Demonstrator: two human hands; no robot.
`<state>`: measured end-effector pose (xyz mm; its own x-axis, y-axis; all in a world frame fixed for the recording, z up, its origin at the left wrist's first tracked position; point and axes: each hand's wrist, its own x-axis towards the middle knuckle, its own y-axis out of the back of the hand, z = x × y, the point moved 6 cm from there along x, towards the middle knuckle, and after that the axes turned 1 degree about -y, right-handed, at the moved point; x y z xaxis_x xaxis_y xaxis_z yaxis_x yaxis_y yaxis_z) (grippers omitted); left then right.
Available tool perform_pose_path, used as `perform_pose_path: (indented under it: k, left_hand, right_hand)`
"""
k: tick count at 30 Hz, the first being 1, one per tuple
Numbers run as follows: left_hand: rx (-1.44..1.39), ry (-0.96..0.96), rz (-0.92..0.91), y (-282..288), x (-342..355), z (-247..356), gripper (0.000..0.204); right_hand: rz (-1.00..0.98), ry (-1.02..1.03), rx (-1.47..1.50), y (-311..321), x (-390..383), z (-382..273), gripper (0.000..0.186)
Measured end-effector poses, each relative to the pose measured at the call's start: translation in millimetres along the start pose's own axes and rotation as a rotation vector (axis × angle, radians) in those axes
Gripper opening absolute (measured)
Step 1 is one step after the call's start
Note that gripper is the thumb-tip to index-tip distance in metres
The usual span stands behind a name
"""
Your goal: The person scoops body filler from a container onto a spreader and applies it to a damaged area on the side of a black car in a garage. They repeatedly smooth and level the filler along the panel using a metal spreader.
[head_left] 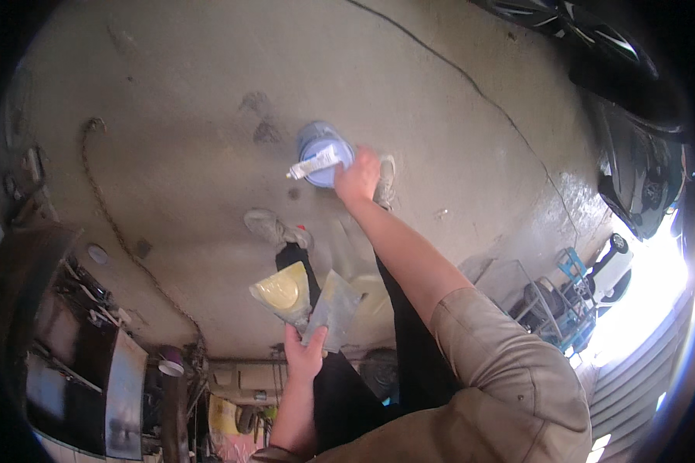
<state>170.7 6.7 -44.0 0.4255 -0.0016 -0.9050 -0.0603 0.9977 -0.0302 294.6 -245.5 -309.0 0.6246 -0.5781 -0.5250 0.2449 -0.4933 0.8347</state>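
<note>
My left hand [305, 355] is closed round two flat filler spreaders. The left spreader [283, 290] carries a thick smear of yellow filler. The right one is a grey plate [336, 312], faintly stained yellow near its upper edge. Farther out, my right hand [357, 177] grips the right side of a grey can [324, 133] with a pale blue lid. On that lid lies a white tube [314, 163], its nozzle pointing left. Some fingers of my right hand are hidden behind the can.
My shoes [274, 228] stand on a concrete floor [193, 100]. A dark cable [471, 81] crosses it at the right, and a chain or rope [112, 220] at the left. Black car parts [633, 170] lie at the far right; a cluttered rack [85, 347] stands at the lower left.
</note>
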Motion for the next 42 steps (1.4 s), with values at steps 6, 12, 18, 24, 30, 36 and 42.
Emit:
perform_pose_path:
  k: [6, 12, 18, 24, 30, 36, 42]
  left_hand:
    - [-0.054, -0.01, -0.012, 5.6, 1.1, -15.2, 0.049]
    - [-0.081, 0.042, -0.026, 4.3, -0.1, -16.7, 0.052]
    - [-0.112, 0.044, -0.042, 0.2, 2.9, -11.1, 0.05]
    - [-0.116, 0.134, -0.044, -1.2, 3.3, -13.3, 0.05]
    - [-0.089, 0.086, -0.048, 1.1, 5.3, -12.8, 0.051]
    - [-0.06, 0.08, -0.057, -4.9, 7.6, -9.9, 0.051]
    - [-0.01, 0.08, -0.061, -7.6, 11.7, -6.0, 0.052]
  right_hand:
    - [-0.146, 0.967, -0.45, -38.4, -22.4, -63.5, 0.065]
    - [-0.147, 0.897, -0.584, -47.5, -2.4, -34.6, 0.053]
    - [-0.204, 0.717, -0.549, -38.7, 12.0, 5.3, 0.046]
    - [-0.05, 0.773, -0.37, -22.8, 13.1, 6.4, 0.056]
    - [-0.149, 0.739, -0.278, -17.1, 23.8, 18.9, 0.049]
    - [-0.215, 0.751, -0.12, -15.5, 19.1, 10.8, 0.048]
    - [-0.019, 0.194, 0.195, -14.1, 62.4, 38.4, 0.053]
